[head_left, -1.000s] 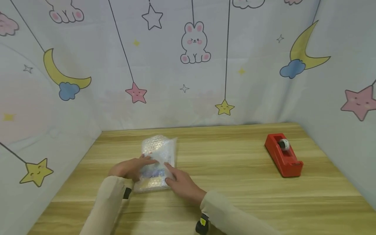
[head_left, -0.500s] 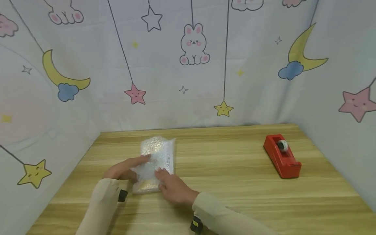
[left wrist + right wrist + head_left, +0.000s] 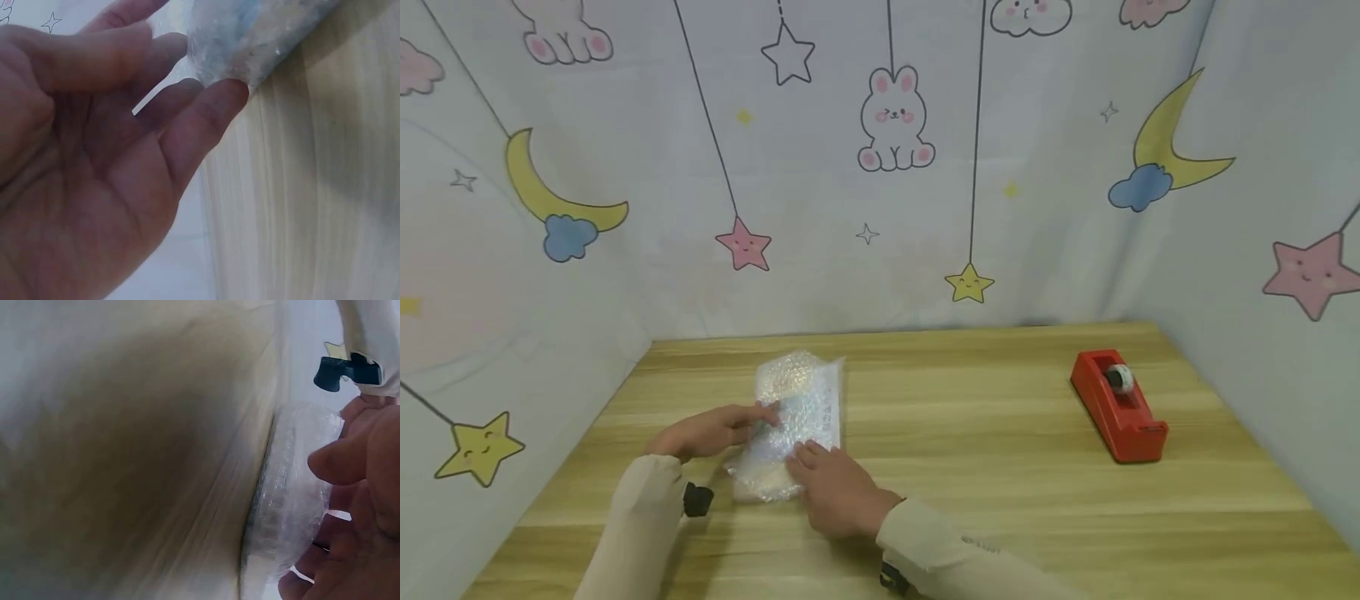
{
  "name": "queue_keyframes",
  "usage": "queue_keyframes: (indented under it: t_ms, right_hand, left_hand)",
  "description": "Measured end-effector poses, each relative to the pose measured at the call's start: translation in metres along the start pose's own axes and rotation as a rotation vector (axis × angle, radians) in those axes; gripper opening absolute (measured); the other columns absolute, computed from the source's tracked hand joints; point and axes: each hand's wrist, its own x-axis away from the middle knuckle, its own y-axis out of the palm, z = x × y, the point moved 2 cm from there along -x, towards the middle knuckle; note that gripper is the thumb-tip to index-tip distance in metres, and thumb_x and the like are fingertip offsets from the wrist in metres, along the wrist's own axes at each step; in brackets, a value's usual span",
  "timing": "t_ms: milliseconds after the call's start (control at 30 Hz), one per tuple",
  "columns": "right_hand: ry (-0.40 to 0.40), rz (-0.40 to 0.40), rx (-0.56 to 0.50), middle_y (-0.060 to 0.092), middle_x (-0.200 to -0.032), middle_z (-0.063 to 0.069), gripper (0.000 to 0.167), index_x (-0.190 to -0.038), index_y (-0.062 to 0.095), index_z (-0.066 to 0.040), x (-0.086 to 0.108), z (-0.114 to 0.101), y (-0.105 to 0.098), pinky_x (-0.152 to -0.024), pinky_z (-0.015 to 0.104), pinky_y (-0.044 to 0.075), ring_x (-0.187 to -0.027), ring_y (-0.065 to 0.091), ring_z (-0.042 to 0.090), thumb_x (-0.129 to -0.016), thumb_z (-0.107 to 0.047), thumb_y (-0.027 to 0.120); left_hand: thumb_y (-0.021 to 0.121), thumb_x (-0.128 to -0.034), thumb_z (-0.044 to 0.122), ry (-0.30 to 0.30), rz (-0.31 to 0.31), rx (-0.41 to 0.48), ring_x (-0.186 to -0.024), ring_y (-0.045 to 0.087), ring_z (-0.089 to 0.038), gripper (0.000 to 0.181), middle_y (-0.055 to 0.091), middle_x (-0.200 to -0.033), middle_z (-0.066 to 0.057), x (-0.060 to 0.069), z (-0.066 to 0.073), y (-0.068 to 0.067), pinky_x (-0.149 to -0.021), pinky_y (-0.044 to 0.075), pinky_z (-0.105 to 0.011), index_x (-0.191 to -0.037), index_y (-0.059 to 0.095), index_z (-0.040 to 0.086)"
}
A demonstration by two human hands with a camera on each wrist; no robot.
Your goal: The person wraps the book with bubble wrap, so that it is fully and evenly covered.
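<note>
A flat package in clear bubble wrap [image 3: 797, 421] lies on the left part of the table, with small print showing faintly through near its right edge. My left hand [image 3: 718, 429] is at its left side, fingertips touching the wrap. In the left wrist view those fingers [image 3: 206, 119] are loosely bent at the wrap's edge [image 3: 234, 44], gripping nothing visibly. My right hand [image 3: 835, 492] rests its fingers on the lower right of the package. The right wrist view shows the thumb [image 3: 340, 461] apart from the fingers, beside the wrap [image 3: 290, 487]. What is inside is unclear.
A red tape dispenser [image 3: 1120, 408] with a roll of tape stands at the right of the wooden table [image 3: 970, 467]. A white curtain [image 3: 820, 192] printed with moons, stars and rabbits encloses the back and both sides.
A loose flap of wrap, raised between the hands earlier, now lies flat across the package. The right hand has shifted left and down onto it. The left hand has drawn back slightly left.
</note>
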Motion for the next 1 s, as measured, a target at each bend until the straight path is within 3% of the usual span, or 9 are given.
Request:
queue_keyframes:
  t_ms: [100, 233, 333, 400, 467, 633, 767, 867, 1000]
  right_hand:
    - [0.0, -0.015, 0.047, 0.042, -0.16, 0.003, 0.05, -0.151, 0.043, -0.013, 0.001, -0.002, 0.0, -0.119, 0.039, 0.039, -0.15, 0.038, 0.019, -0.102, -0.02, 0.049]
    - [0.008, -0.017, 0.075, 0.041, -0.16, 0.001, 0.049, -0.151, 0.044, -0.015, -0.001, -0.004, -0.001, -0.118, 0.039, 0.04, -0.15, 0.038, 0.017, -0.103, -0.023, 0.049]
    - [0.022, -0.019, 0.089, 0.04, -0.161, 0.0, 0.05, -0.152, 0.043, -0.016, -0.001, -0.005, 0.001, -0.119, 0.038, 0.039, -0.151, 0.036, 0.017, -0.103, -0.026, 0.048]
    - [0.028, -0.021, 0.096, 0.039, -0.162, 0.0, 0.051, -0.152, 0.042, -0.016, -0.001, -0.005, 0.001, -0.12, 0.038, 0.038, -0.151, 0.035, 0.017, -0.103, -0.029, 0.048]
    - [0.024, -0.026, 0.104, 0.038, -0.162, 0.0, 0.053, -0.153, 0.041, -0.016, 0.0, -0.005, 0.002, -0.12, 0.038, 0.038, -0.151, 0.035, 0.017, -0.103, -0.031, 0.048]
    - [-0.024, -0.033, 0.058, 0.036, -0.163, 0.004, 0.06, -0.154, 0.039, -0.012, 0.001, -0.001, 0.001, -0.121, 0.039, 0.036, -0.153, 0.033, 0.02, -0.101, -0.037, 0.054]
    - [-0.081, -0.076, -0.076, 0.03, -0.166, 0.008, 0.063, -0.157, 0.034, -0.011, 0.005, 0.006, -0.004, -0.124, 0.041, 0.03, -0.156, 0.025, 0.025, -0.102, -0.037, 0.053]
    - [-0.109, -0.105, -0.212, 0.025, -0.168, 0.009, 0.063, -0.158, 0.031, -0.011, 0.017, 0.016, -0.008, -0.126, 0.04, 0.027, -0.157, 0.02, 0.026, -0.104, -0.035, 0.053]
    - [-0.107, -0.094, -0.363, 0.039, -0.161, 0.007, 0.053, -0.152, 0.044, -0.011, 0.042, 0.039, -0.021, -0.121, 0.035, 0.036, -0.151, 0.037, 0.021, -0.104, -0.033, 0.052]
  left_hand:
    - [0.042, -0.1076, 0.02, -0.05, 0.033, 0.025, -0.152, 0.012, -0.05, 0.032, 0.026, -0.164, -0.02, -0.003, 0.0, 0.001, -0.121, 0.017, -0.067, -0.129, 0.065, 0.012]
    - [0.053, -0.1031, 0.038, -0.109, 0.115, -0.064, -0.147, 0.033, -0.048, 0.04, 0.037, -0.159, -0.02, -0.007, 0.006, 0.004, -0.115, 0.035, -0.062, -0.128, 0.067, 0.01]
    - [0.067, -0.0941, 0.042, -0.104, 0.173, -0.188, -0.109, 0.064, -0.039, 0.031, 0.048, -0.152, -0.019, -0.011, 0.012, 0.008, -0.092, 0.052, -0.047, -0.104, 0.073, 0.013]
    - [0.075, -0.0877, 0.039, -0.089, 0.204, -0.255, -0.08, 0.059, -0.023, 0.025, 0.055, -0.146, -0.02, -0.013, 0.016, 0.01, -0.074, 0.049, -0.034, -0.082, 0.067, 0.016]
    - [0.08, -0.083, 0.036, -0.087, 0.225, -0.306, -0.065, 0.042, -0.014, 0.029, 0.064, -0.135, -0.022, -0.016, 0.019, 0.011, -0.064, 0.039, -0.027, -0.071, 0.062, 0.016]
    - [0.084, -0.0782, 0.032, -0.118, 0.268, -0.394, -0.059, 0.04, -0.011, 0.031, 0.073, -0.115, -0.022, -0.017, 0.023, 0.01, -0.056, 0.036, -0.025, -0.064, 0.063, 0.014]
    - [0.085, -0.0769, 0.03, -0.115, 0.287, -0.439, -0.059, 0.044, -0.012, 0.031, 0.072, -0.119, -0.022, -0.019, 0.024, 0.009, -0.056, 0.038, -0.025, -0.062, 0.064, 0.014]
    - [0.085, -0.0769, 0.029, -0.12, 0.296, -0.423, -0.059, 0.045, -0.012, 0.032, 0.073, -0.117, -0.02, -0.021, 0.023, 0.012, -0.056, 0.039, -0.025, -0.06, 0.063, 0.013]
    - [0.084, -0.0779, 0.028, -0.141, 0.295, -0.382, -0.057, 0.047, -0.012, 0.033, 0.073, -0.118, -0.019, -0.019, 0.023, 0.013, -0.055, 0.041, -0.025, -0.061, 0.062, 0.013]
